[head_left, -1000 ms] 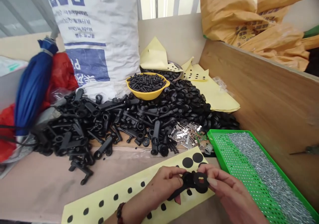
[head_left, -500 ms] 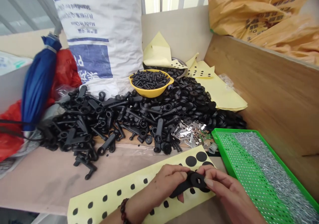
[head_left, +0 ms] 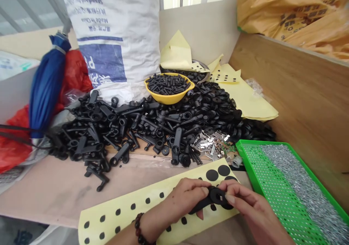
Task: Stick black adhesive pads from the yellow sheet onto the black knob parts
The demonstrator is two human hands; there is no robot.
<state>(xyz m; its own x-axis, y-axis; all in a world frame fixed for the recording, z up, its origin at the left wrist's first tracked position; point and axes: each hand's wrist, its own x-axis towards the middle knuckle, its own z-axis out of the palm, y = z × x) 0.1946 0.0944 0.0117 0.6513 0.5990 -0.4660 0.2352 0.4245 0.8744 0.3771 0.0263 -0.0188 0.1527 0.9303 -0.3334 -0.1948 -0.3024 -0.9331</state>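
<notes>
My left hand [head_left: 188,197] is closed around a black plastic crank handle [head_left: 201,205], with a beaded bracelet on the wrist behind it. At the handle's round end sits a black disc [head_left: 217,195] with a small slot showing something shiny. The fingertips of my right hand [head_left: 242,197] pinch the rim of this disc from the right. Both hands are above a yellow sticker sheet [head_left: 144,216] that carries black dots, large round ones [head_left: 212,175] at its far right end. The underside of the handle is hidden by my fingers.
A heap of black handles and discs [head_left: 152,125] spreads across the back. On it stands a yellow bowl [head_left: 168,99] of black screw-like parts. Small metal clips [head_left: 211,145] lie nearby. A green tray [head_left: 268,187] of metal pins is at right, beside a wooden side wall [head_left: 289,92].
The whole view has shifted slightly, so things appear a little further right. Both hands keep the same hold on the handle and disc.
</notes>
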